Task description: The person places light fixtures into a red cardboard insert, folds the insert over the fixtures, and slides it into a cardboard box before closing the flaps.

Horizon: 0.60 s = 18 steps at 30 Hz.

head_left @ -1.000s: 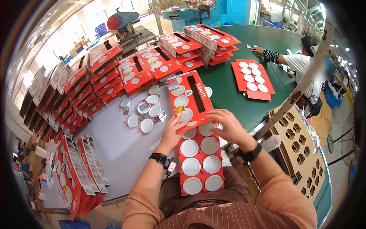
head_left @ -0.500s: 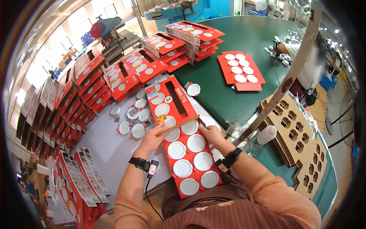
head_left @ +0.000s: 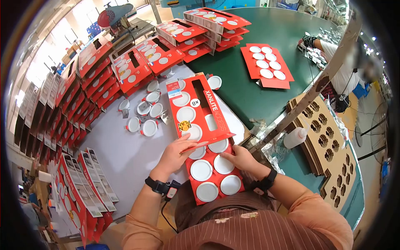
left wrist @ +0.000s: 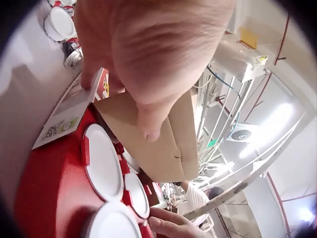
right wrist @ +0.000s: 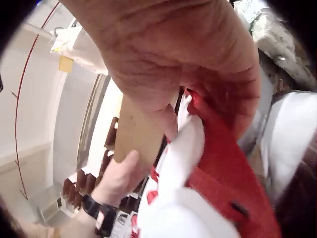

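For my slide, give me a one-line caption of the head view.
Left hand and right hand fold a red card lid over a tray of white round lamps on a grey table.
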Each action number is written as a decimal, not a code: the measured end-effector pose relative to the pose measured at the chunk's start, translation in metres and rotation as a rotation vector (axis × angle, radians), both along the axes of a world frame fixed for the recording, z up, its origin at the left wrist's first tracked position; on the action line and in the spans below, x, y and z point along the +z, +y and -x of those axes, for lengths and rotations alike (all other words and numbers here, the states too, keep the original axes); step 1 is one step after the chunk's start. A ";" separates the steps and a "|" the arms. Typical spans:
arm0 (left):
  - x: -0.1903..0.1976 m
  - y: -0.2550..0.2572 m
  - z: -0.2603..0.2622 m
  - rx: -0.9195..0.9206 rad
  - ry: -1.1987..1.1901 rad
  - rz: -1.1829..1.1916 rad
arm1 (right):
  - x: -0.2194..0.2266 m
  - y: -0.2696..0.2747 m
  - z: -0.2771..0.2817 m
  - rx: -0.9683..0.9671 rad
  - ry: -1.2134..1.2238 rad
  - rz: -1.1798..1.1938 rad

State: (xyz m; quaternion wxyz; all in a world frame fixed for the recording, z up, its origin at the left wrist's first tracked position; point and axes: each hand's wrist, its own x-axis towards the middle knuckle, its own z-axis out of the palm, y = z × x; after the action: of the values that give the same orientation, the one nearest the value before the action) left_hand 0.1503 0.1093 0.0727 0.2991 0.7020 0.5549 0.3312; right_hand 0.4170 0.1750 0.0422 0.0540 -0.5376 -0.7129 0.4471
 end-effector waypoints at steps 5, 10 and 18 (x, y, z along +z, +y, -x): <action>-0.018 -0.046 -0.034 0.782 0.082 0.009 | 0.000 -0.007 -0.017 -0.014 0.132 0.020; -0.034 -0.063 -0.047 0.593 -0.075 0.353 | -0.015 -0.016 -0.016 0.053 0.075 0.039; -0.046 -0.037 -0.038 0.609 0.034 0.314 | -0.027 0.002 -0.002 0.016 0.052 0.079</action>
State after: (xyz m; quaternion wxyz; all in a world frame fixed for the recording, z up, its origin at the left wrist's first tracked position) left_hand 0.1884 0.0723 0.0268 0.2815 0.4549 0.7882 0.3042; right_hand 0.4187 0.1770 0.0154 0.0476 -0.5217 -0.6974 0.4891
